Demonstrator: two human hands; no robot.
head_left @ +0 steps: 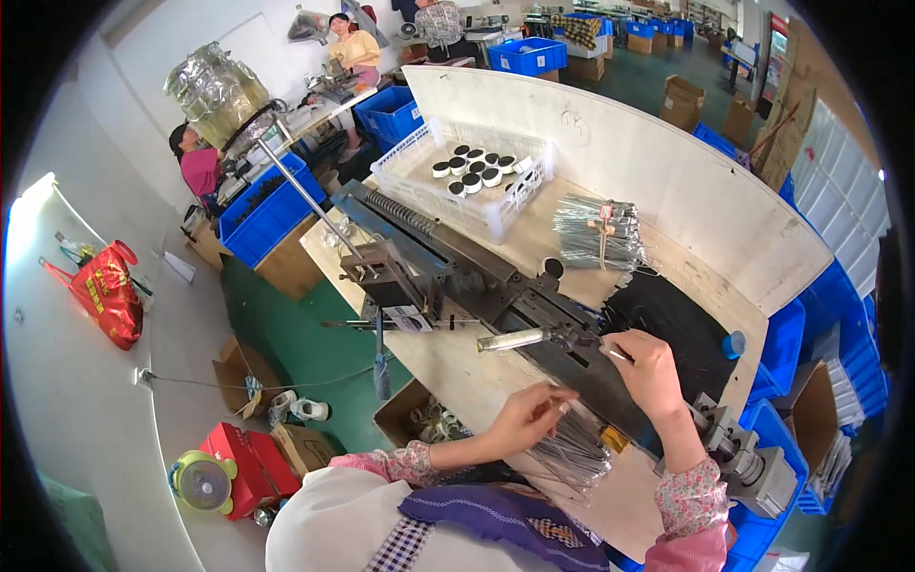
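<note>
A long dark metal bench machine (pixel 467 262) with a coil spring runs diagonally across the wooden worktable (pixel 457 377). At its near end, my right hand (pixel 648 374) is closed with the fingertips pinched beside the metal fixture (pixel 575 336). A small pale tip shows at those fingers; its kind is unclear. My left hand (pixel 526 418) hovers by the machine's near side, fingers pressed together, and what they hold, if anything, is too small to tell. Beside that hand lie loose thin metal rods (pixel 572 459). A handle wrapped in pale material (pixel 513 339) sticks out from the fixture.
A tied bundle of metal rods (pixel 599 234) lies behind the machine, near a white crate (pixel 496 217) with several black-topped round pieces. A black sheet (pixel 672 319) and blue cap (pixel 733 344) are at right. A white board (pixel 610 133) edges the table. Other people sit beyond.
</note>
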